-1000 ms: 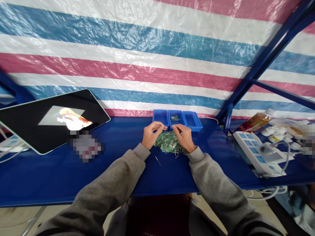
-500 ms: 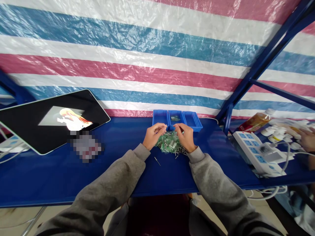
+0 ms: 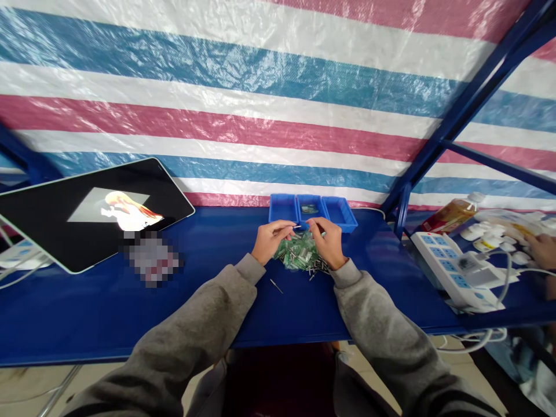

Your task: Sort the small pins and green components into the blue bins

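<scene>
Several small metal pins lie in a heap on green plastic [image 3: 299, 255] on the blue table. Above its left edge, my left hand [image 3: 271, 240] pinches a thin metal pin [image 3: 296, 227] that points right. My right hand [image 3: 328, 240] is at the heap's right side, thumb and fingers pinched together; what they hold is too small to make out. Behind the hands stand three joined blue bins: the left bin [image 3: 283, 207], the middle bin [image 3: 309, 207] with small pieces inside, and the right bin [image 3: 339, 213]. A single loose pin [image 3: 277, 286] lies in front of the heap.
A black-screened monitor [image 3: 95, 214] leans at the left. On the right are a white power strip [image 3: 456, 269] with cables, a bottle [image 3: 452, 214], small white containers [image 3: 490, 237] and another person's hand [image 3: 542, 250]. Blue frame bars [image 3: 460, 110] slant up at the right.
The pin in my left hand now shows more, and the fingers have shifted slightly. My right hand has hardly moved. At the far right, the other person's hand has shifted a little.
</scene>
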`<act>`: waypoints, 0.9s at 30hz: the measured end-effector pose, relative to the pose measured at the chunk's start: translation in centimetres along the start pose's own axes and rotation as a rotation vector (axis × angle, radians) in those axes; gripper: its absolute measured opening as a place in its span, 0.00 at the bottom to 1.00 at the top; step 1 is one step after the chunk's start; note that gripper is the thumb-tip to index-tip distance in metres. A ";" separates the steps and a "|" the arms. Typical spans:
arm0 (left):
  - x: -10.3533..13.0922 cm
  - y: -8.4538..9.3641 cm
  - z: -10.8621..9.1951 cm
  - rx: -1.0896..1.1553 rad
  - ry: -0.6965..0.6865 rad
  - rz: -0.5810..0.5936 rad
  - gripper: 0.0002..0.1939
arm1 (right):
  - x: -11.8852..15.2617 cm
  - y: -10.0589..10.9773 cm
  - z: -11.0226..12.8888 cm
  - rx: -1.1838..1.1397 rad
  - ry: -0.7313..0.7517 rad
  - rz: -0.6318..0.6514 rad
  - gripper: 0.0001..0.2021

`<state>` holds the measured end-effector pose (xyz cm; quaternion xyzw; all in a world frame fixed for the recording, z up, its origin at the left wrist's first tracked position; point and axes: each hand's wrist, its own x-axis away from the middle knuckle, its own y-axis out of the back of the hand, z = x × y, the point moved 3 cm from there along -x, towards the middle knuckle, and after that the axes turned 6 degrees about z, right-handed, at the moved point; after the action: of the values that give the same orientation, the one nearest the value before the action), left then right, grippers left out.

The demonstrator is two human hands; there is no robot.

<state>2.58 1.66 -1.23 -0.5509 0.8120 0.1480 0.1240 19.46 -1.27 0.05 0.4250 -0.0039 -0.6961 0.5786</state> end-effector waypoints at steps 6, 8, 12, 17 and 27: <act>0.2 0.1 -0.5 -0.004 0.012 0.032 0.16 | 0.2 -0.4 0.2 -0.034 0.111 0.144 0.13; 0.2 0.1 -0.7 -0.016 0.010 0.053 0.16 | 0.2 -0.5 0.2 -0.034 0.135 0.171 0.13; 0.2 0.1 -0.8 -0.040 -0.007 0.056 0.17 | 0.1 -0.6 0.4 -0.010 0.157 0.160 0.14; 0.3 0.4 -0.6 -0.201 -0.064 -0.010 0.17 | 0.0 -0.5 0.2 0.021 0.099 0.116 0.17; -5.0 3.1 -0.2 -0.584 -0.088 -0.330 0.13 | -0.5 -0.1 -0.4 0.058 -0.015 0.038 0.16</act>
<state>1.48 6.93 1.09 -0.6802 0.6290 0.3759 0.0184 19.61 -0.65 0.01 0.4360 -0.0364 -0.6878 0.5792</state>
